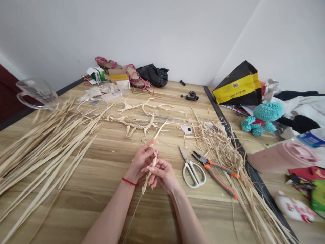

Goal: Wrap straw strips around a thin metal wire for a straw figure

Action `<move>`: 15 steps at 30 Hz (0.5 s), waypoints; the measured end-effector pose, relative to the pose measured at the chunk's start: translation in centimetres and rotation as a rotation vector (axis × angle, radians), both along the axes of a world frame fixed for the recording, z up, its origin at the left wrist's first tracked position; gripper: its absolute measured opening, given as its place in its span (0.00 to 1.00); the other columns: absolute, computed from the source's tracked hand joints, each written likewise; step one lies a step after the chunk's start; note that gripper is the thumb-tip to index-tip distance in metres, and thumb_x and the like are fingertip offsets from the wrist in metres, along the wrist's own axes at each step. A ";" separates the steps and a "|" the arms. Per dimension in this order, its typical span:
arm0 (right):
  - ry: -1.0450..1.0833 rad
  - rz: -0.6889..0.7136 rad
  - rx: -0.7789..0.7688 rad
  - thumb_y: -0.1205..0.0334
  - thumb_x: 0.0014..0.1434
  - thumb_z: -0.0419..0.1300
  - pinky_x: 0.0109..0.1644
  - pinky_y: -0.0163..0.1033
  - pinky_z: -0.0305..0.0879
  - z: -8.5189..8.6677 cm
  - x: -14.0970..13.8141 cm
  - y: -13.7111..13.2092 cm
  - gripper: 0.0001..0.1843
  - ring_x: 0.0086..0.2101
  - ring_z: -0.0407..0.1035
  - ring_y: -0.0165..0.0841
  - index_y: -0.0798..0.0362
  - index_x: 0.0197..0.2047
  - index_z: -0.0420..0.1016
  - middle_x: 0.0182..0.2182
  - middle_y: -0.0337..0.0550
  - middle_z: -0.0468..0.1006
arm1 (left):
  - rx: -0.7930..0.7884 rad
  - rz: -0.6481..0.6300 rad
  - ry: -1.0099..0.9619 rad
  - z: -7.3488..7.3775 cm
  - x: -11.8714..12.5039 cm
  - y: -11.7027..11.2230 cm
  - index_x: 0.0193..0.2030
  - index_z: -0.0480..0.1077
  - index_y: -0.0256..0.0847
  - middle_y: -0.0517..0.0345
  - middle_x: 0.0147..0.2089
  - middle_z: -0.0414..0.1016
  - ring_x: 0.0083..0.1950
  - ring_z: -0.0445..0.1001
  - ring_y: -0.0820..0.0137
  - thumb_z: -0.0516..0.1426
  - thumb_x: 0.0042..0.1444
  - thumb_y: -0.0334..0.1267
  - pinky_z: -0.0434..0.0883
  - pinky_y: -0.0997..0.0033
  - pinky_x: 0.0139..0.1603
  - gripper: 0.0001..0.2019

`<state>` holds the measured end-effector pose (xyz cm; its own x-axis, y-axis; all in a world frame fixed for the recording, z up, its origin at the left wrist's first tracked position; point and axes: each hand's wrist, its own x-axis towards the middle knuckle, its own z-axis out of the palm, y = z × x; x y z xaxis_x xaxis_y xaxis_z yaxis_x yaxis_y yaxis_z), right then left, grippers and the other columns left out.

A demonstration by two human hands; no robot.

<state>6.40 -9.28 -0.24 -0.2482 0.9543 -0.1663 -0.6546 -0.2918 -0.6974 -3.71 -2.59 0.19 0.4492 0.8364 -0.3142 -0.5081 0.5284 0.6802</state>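
Observation:
Between my hands is a thin wire wrapped with a pale straw strip; its bare wire end runs down toward me. My left hand is closed on the upper part, and a loose straw end points up and away past its fingers. My right hand pinches the wrapped part lower down, thumb over it. Beyond my hands lie straw-wrapped branching figures. To the right, scissors with white handles rest beside orange-and-grey pliers.
Long straw strips spread over the left side. A tangled straw pile lies right of the pliers. A glass jug is tipped at the far left. Sandals, a black plastic bag and a black-and-yellow paper bag sit at the back.

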 end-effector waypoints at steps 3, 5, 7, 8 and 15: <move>-0.012 -0.008 0.000 0.63 0.45 0.68 0.21 0.28 0.71 0.2 0.1 0.0 0.14 0.20 0.75 0.31 0.59 0.33 0.70 0.27 0.47 0.81 | 0.034 0.066 0.021 0.3 0.0 -0.2 0.57 0.61 0.43 0.63 0.24 0.71 0.28 0.75 0.72 0.64 0.44 0.30 0.69 0.81 0.23 0.32; -0.011 0.001 0.006 0.62 0.47 0.68 0.23 0.30 0.72 0.4 0.2 -0.1 0.15 0.22 0.76 0.32 0.59 0.36 0.70 0.27 0.48 0.81 | 0.065 0.082 0.071 0.5 0.0 -0.3 0.58 0.60 0.42 0.65 0.23 0.70 0.28 0.75 0.72 0.64 0.44 0.30 0.69 0.81 0.23 0.33; 0.000 0.013 0.011 0.60 0.50 0.66 0.25 0.31 0.73 0.5 0.4 -0.2 0.15 0.23 0.76 0.33 0.59 0.39 0.71 0.29 0.49 0.81 | 0.104 0.077 0.136 0.7 0.1 -0.4 0.59 0.59 0.42 0.65 0.24 0.69 0.27 0.75 0.72 0.64 0.44 0.31 0.68 0.81 0.23 0.34; 0.007 0.019 0.013 0.59 0.51 0.64 0.25 0.32 0.73 0.5 0.5 -0.2 0.16 0.24 0.76 0.33 0.60 0.40 0.71 0.29 0.49 0.80 | 0.129 0.074 0.163 0.7 0.1 -0.4 0.59 0.59 0.41 0.65 0.23 0.69 0.27 0.74 0.73 0.63 0.45 0.31 0.68 0.81 0.23 0.34; -0.004 0.017 -0.011 0.55 0.54 0.62 0.24 0.31 0.73 0.2 1.0 -0.3 0.17 0.23 0.76 0.33 0.61 0.38 0.75 0.29 0.50 0.80 | 0.252 0.094 0.240 0.7 0.6 -0.8 0.57 0.62 0.40 0.67 0.22 0.67 0.26 0.72 0.75 0.62 0.46 0.34 0.67 0.80 0.26 0.29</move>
